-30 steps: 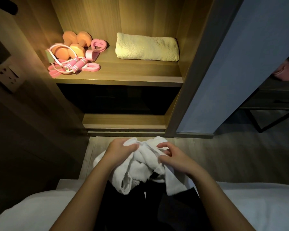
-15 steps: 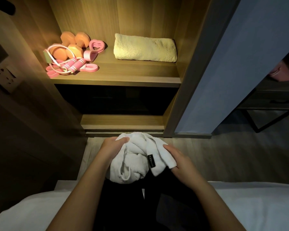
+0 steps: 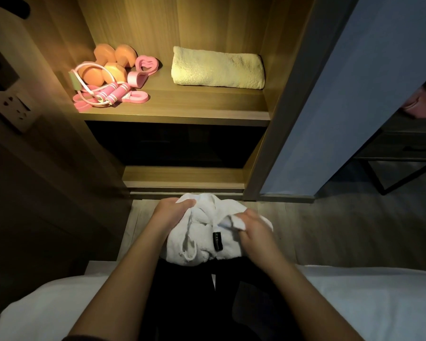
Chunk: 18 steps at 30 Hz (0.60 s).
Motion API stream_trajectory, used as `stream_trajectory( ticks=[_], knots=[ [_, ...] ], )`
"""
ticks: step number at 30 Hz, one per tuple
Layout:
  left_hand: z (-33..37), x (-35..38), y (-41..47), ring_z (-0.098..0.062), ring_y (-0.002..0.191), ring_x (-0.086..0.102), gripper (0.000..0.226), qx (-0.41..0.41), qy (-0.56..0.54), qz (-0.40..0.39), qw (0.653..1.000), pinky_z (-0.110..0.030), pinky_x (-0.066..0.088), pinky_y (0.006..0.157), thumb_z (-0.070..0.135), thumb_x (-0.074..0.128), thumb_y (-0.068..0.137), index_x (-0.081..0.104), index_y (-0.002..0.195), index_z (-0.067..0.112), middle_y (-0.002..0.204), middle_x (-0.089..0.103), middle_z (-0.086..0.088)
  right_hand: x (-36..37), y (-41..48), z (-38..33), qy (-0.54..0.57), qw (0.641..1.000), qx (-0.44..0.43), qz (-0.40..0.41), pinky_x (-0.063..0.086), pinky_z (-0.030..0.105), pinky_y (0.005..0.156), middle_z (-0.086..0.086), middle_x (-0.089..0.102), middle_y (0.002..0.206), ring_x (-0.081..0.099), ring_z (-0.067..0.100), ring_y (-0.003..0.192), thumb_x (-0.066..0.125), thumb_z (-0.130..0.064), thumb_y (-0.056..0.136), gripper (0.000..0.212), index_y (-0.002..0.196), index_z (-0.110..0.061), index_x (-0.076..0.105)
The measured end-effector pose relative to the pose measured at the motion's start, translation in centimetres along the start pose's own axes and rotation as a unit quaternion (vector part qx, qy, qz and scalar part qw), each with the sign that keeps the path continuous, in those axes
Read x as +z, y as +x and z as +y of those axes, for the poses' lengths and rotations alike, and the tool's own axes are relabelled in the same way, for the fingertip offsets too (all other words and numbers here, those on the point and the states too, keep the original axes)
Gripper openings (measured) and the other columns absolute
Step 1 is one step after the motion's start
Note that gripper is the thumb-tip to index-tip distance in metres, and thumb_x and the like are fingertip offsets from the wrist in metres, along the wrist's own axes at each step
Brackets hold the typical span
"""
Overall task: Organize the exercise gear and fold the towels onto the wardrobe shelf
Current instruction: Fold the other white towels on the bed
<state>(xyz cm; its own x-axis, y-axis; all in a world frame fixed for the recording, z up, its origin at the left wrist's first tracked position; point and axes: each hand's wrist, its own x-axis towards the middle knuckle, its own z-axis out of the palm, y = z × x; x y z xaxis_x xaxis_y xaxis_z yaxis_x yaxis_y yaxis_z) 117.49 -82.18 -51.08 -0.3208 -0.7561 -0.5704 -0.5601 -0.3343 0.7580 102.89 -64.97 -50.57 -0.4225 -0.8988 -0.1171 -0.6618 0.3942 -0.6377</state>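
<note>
So at this point the white towel (image 3: 202, 217) was just a crumpled wad held low over the person's lap, in front of the wardrobe, nowhere near folded. The left hand (image 3: 172, 210) had its fingers curled into the top-left of the bunch. The right hand (image 3: 253, 232) was pinching what looked like an edge on the other side, with a black tag (image 3: 217, 241) showing between them. Up on the lit shelf (image 3: 194, 104) the yellow towel (image 3: 218, 67) lay folded on the right, with the orange dumbbells (image 3: 113, 62) and pink jump rope (image 3: 111, 93) piled on the left.

What I'd worry about: folding in mid-air with nothing flat underneath. If the hands hadn't found true corners, the fold would probably come out lopsided, and a loose end could slip down to the floor. Also the free bit of shelf between the gear and the yellow towel looked tight, so a bulky fold might shove the rope off the edge.
</note>
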Motion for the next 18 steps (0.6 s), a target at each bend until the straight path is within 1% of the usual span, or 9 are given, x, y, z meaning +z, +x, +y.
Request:
stream_trajectory(
  ticks=[3, 6, 8, 10, 12, 14, 16, 17, 18],
  knots=[
    [0.0, 0.0, 0.3, -0.016, 0.074, 0.068, 0.019, -0.006, 0.014, 0.002, 1.0, -0.027, 0.048, 0.058, 0.043, 0.068, 0.083, 0.065, 0.084, 0.024, 0.084, 0.072, 0.002, 2.7, -0.7, 0.0, 0.017, 0.999, -0.017, 0.021, 0.041, 0.027, 0.09, 0.004, 0.062, 0.112, 0.056, 0.02, 0.104, 0.057, -0.005, 0.087, 0.036, 0.122, -0.014, 0.064],
    [0.1, 0.0, 0.3, -0.017, 0.08, 0.067, 0.027, -0.012, 0.018, -0.002, 1.0, -0.028, 0.047, 0.059, 0.045, 0.068, 0.083, 0.064, 0.099, 0.024, 0.089, 0.071, 0.002, 3.6, -1.0, 1.0, -0.041, 0.998, -0.039, 0.021, 0.04, 0.029, 0.091, -0.01, 0.057, 0.108, 0.05, 0.011, 0.1, 0.068, -0.033, 0.079, 0.054, 0.13, -0.025, 0.053],
    [0.2, 0.0, 0.2, -0.016, 0.078, 0.067, 0.026, -0.012, 0.024, -0.004, 1.0, -0.027, 0.047, 0.058, 0.047, 0.067, 0.083, 0.063, 0.097, 0.025, 0.087, 0.07, 0.003, 3.7, -1.4, 1.8, -0.121, 0.99, -0.074, 0.009, 0.035, 0.031, 0.097, -0.011, 0.055, 0.117, 0.048, 0.01, 0.109, 0.068, -0.046, 0.074, 0.072, 0.139, -0.029, 0.044],
    [0.3, 0.0, 0.3, -0.016, 0.076, 0.067, 0.026, -0.015, 0.033, -0.014, 0.999, -0.027, 0.047, 0.058, 0.048, 0.067, 0.082, 0.064, 0.095, 0.025, 0.085, 0.07, 0.004, 4.2, -1.6, 2.6, -0.166, 0.981, -0.096, 0.013, 0.034, 0.034, 0.099, -0.007, 0.052, 0.124, 0.048, 0.014, 0.114, 0.069, -0.04, 0.073, 0.079, 0.145, -0.028, 0.039],
    [0.4, -0.1, 0.4, -0.017, 0.077, 0.068, 0.028, -0.02, 0.038, -0.027, 0.999, -0.027, 0.047, 0.058, 0.049, 0.067, 0.082, 0.062, 0.096, 0.025, 0.085, 0.069, 0.005, 4.5, -1.1, 2.9, -0.171, 0.982, -0.081, 0.03, 0.035, 0.033, 0.095, -0.006, 0.052, 0.123, 0.048, 0.016, 0.111, 0.069, -0.029, 0.075, 0.075, 0.144, -0.029, 0.04],
    [0.4, -0.3, 0.4, -0.017, 0.079, 0.068, 0.031, -0.02, 0.046, -0.036, 0.998, -0.027, 0.047, 0.06, 0.05, 0.067, 0.082, 0.062, 0.1, 0.025, 0.087, 0.07, 0.006, 4.3, -0.3, 2.9, -0.118, 0.989, -0.065, 0.055, 0.037, 0.032, 0.093, -0.005, 0.057, 0.12, 0.051, 0.018, 0.109, 0.066, -0.019, 0.08, 0.059, 0.136, -0.025, 0.05],
    [0.2, -0.6, 0.4, -0.016, 0.079, 0.069, 0.035, -0.012, 0.055, -0.04, 0.998, -0.027, 0.048, 0.06, 0.049, 0.067, 0.081, 0.066, 0.103, 0.022, 0.087, 0.072, 0.005, 3.3, 0.2, 2.9, 0.014, 0.995, -0.036, 0.088, 0.041, 0.031, 0.094, -0.003, 0.065, 0.116, 0.057, 0.017, 0.108, 0.059, -0.006, 0.085, 0.04, 0.123, -0.02, 0.063],
    [0.2, -0.7, 0.2, -0.014, 0.078, 0.069, 0.034, -0.001, 0.067, -0.041, 0.997, -0.026, 0.048, 0.06, 0.048, 0.067, 0.081, 0.068, 0.103, 0.022, 0.086, 0.073, 0.006, 2.3, 0.2, 2.7, 0.096, 0.99, -0.015, 0.102, 0.045, 0.029, 0.092, -0.004, 0.069, 0.111, 0.061, 0.014, 0.105, 0.056, -0.002, 0.088, 0.036, 0.115, -0.022, 0.067],
    [0.2, -0.8, 0.1, -0.013, 0.077, 0.069, 0.029, 0.016, 0.094, -0.046, 0.994, -0.025, 0.047, 0.059, 0.047, 0.068, 0.082, 0.069, 0.101, 0.025, 0.085, 0.073, 0.007, 1.1, 0.1, 2.3, 0.173, 0.978, 0.001, 0.116, 0.048, 0.025, 0.086, -0.008, 0.072, 0.103, 0.064, 0.009, 0.098, 0.055, -0.002, 0.091, 0.035, 0.108, -0.03, 0.069]
  ],
)
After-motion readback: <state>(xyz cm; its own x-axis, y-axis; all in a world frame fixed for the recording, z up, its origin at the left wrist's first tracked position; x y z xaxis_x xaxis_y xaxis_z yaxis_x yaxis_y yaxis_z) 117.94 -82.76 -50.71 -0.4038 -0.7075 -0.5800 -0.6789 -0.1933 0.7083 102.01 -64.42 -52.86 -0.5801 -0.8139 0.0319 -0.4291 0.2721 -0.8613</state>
